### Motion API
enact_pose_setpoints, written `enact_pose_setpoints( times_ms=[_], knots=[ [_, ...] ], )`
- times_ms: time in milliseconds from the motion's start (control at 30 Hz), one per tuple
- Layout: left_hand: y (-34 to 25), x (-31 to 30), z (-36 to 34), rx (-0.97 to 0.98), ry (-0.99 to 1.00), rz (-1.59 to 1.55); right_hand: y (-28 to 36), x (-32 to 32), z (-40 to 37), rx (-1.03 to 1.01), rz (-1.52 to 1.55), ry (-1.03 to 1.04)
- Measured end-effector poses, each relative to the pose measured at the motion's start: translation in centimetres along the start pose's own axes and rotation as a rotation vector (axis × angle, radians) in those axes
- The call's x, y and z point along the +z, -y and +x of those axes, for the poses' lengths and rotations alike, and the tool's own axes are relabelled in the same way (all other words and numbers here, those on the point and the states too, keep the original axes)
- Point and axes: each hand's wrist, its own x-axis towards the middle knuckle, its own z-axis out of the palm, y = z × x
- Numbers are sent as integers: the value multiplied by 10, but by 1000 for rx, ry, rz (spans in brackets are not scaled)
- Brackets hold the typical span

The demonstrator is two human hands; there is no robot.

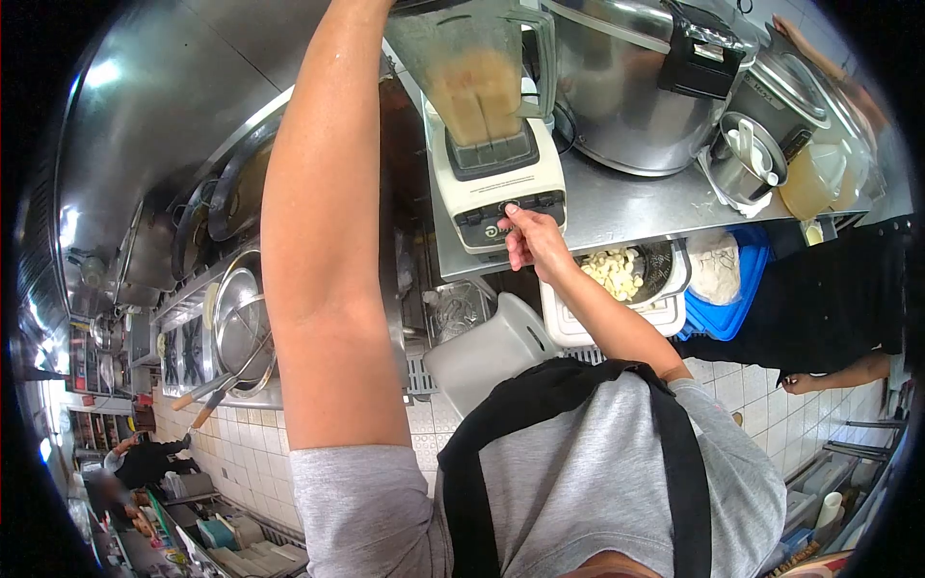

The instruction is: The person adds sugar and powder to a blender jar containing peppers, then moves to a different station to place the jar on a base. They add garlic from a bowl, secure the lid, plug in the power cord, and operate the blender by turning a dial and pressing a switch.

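A blender with a cream base stands near the left end of the steel counter. Its clear jar holds a light brown mixture. My right hand is at the front panel, thumb and forefinger closed on the control knob, the other fingers curled. My left arm reaches up past the jar's left side; its hand lies beyond the top edge of the view. Below the counter, beside my right forearm, a pot holds pale chopped pieces.
A large steel cooker stands right of the blender, then a utensil container and a jug of yellowish liquid. A blue tub is below. A co-worker in black stands at right. Strainers lie left; a grey bin is underneath.
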Motion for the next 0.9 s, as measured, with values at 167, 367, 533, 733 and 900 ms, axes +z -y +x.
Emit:
enact_pose_setpoints(
  times_ms=[167,367,533,733,900],
  knots=[
    [0,0,-2,57,-42,-10,0,-2,1,37,85,48],
    [-11,-8,-9,20,-38,-27,-2,-5,3,42,156,102],
    [-26,-17,-16,-19,0,-49,-3,-5,4,56,186,103],
    [-21,-13,-13,-45,-16,-65,-3,-6,4,67,178,103],
    [-17,-10,-10,11,-42,-48,-2,-5,3,60,158,106]
  ],
)
